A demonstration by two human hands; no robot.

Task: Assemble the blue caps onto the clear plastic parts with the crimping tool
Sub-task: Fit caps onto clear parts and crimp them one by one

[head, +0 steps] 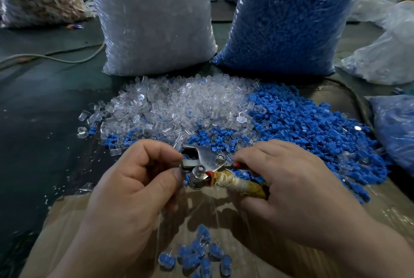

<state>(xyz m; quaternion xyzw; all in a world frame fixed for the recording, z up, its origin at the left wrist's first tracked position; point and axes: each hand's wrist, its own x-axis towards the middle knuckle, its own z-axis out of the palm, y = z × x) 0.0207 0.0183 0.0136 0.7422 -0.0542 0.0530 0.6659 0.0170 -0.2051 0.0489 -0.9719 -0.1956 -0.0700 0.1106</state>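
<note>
Head view: at centre frame your right hand (291,188) grips the tool (207,162) by its wrapped handle, while your left hand (134,179) pinches its metal head with thumb and curled fingers. Clear parts (179,103) and blue caps (313,132) lie heaped just above; capped pieces (201,254) sit bottom centre.

Light: dim, cool, diffuse, from overhead; dark table (33,121) at left underexposed. Glare: white flecks across sack of clear parts (152,20) and sack of blue caps (286,15); bright glint on crimping tool (208,159) steel head. Shadows: soft, on cardboard (201,215) beneath tool. Distortion: wide-angle bowing, stretch at edges. Focus: centre sharp; far corners soft, smeared.
</note>
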